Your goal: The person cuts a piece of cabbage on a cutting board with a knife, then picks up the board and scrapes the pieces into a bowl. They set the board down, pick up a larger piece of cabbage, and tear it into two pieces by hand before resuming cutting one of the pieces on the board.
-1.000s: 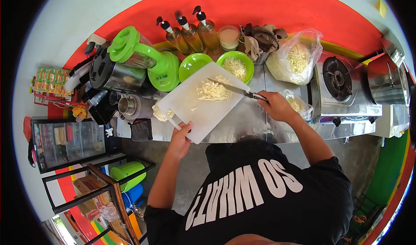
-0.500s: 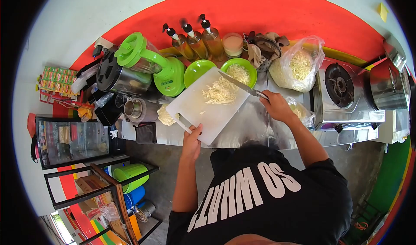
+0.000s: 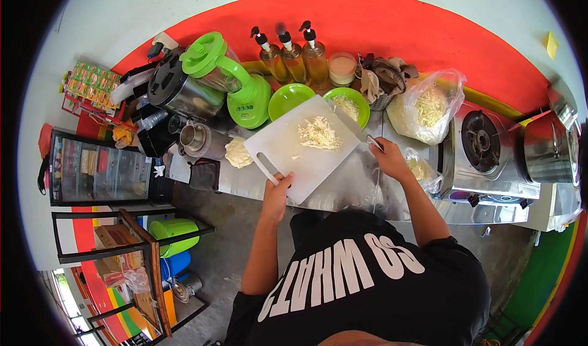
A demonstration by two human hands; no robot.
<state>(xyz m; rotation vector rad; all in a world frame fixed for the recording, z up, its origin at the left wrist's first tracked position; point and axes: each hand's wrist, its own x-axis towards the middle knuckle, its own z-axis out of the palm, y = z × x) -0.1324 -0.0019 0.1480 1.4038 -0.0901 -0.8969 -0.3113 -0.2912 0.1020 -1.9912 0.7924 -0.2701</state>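
Observation:
A white cutting board (image 3: 318, 171) is tilted over the counter, its far edge by two green bowls. My left hand (image 3: 277, 190) is closed on its near left corner, by the handle slot. Shredded cabbage (image 3: 320, 133) lies heaped on the board, with a stray bit nearer me. My right hand (image 3: 388, 158) grips a knife (image 3: 348, 120) by its handle, the blade along the board's right side. Beyond the blade, one green bowl (image 3: 365, 114) holds shredded cabbage. The other green bowl (image 3: 285, 101) is partly hidden by the board. A pale cabbage piece (image 3: 237, 152) sits left of the board.
A green blender (image 3: 251, 101) and pump bottles (image 3: 293, 61) stand along the wall. To the right are a plastic bag (image 3: 399, 114) of shredded cabbage, a smaller bag (image 3: 424, 169) and a gas stove (image 3: 479, 139). A metal canister (image 3: 211, 142) stands at left on the steel counter (image 3: 331, 193).
The view has shifted, so most of the counter sits slightly lower and further right. The knife blade has turned and shows broader at the board's edge. The shredded cabbage remains on the board.

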